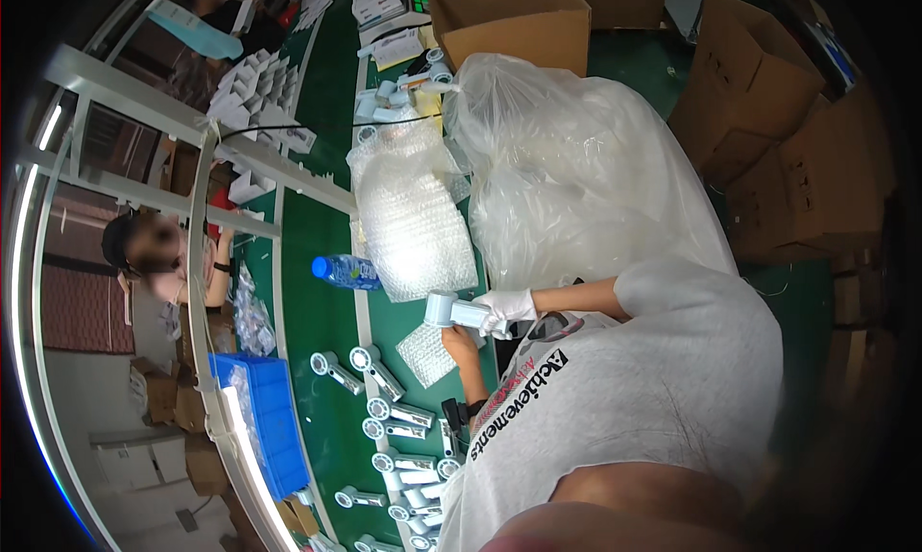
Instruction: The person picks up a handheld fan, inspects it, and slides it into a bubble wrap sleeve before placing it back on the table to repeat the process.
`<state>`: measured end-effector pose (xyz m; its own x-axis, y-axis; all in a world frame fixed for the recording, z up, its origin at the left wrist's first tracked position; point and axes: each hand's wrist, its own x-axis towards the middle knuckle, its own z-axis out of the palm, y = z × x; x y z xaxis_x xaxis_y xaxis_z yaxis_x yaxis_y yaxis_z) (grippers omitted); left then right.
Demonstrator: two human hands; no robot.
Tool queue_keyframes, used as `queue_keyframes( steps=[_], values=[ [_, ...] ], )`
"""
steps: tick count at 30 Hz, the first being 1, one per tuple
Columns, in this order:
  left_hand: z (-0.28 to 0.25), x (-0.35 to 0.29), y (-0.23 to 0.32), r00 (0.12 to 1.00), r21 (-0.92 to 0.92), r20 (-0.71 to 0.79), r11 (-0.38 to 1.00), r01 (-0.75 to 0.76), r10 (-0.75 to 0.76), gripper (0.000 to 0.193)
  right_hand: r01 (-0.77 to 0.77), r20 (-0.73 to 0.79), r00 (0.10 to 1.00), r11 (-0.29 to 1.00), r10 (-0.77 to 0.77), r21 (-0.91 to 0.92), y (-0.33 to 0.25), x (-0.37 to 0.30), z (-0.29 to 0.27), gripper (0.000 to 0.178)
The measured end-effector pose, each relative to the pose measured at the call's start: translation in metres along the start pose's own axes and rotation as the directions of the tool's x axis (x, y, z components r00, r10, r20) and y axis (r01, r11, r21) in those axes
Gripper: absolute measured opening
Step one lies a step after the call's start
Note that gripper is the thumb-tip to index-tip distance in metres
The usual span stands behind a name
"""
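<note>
In the head view, my gloved right hand (511, 307) is curling fingers around a pale blue gadget (441, 309) above the worktop (322, 413). My bare left hand (460, 343) is touching it; I can't tell if it's pinching. Maybe I'm checking it; next is needing steady holding.

Only legible print: bold black lettering (523, 405) edged by red on my grey T-shirt (663, 398); bottle label (363, 273) by the bench's (386, 316) metal strip and dark carton marks (803, 184) too small to make out.
</note>
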<state>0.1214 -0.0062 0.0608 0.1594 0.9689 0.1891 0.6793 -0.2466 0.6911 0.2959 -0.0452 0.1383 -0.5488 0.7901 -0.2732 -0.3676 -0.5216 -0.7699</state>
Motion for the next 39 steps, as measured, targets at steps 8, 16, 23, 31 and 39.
queue_keyframes(
  steps=[8,16,23,31,39],
  values=[
    [-0.019,-0.01,0.003,0.893,-0.391,0.098,0.808,0.441,-0.44,0.015,-0.141,-0.175,0.984,0.633,0.009,-0.761,0.023,-0.014,-0.007,0.038],
    [-0.04,-0.015,0.053,0.96,0.239,-0.073,0.939,-0.248,0.272,0.006,-0.202,-0.213,0.976,0.171,-0.042,-0.964,0.014,0.023,0.031,0.017],
    [-0.085,-0.044,0.115,0.944,0.146,-0.321,0.989,-0.03,0.076,0.004,0.411,0.146,0.911,0.872,-0.385,-0.266,0.013,0.038,0.018,0.021],
    [-0.185,-0.132,0.146,0.73,-0.51,-0.522,0.847,0.149,-0.442,0.004,0.005,0.565,0.756,0.859,0.332,-0.512,-0.088,0.005,0.119,0.05],
    [-0.092,-0.335,0.142,0.254,-0.694,-0.64,0.687,0.214,-0.725,0.01,-0.144,-0.005,0.978,0.657,0.209,-0.74,-0.066,0.206,0.081,0.04]
  ],
)
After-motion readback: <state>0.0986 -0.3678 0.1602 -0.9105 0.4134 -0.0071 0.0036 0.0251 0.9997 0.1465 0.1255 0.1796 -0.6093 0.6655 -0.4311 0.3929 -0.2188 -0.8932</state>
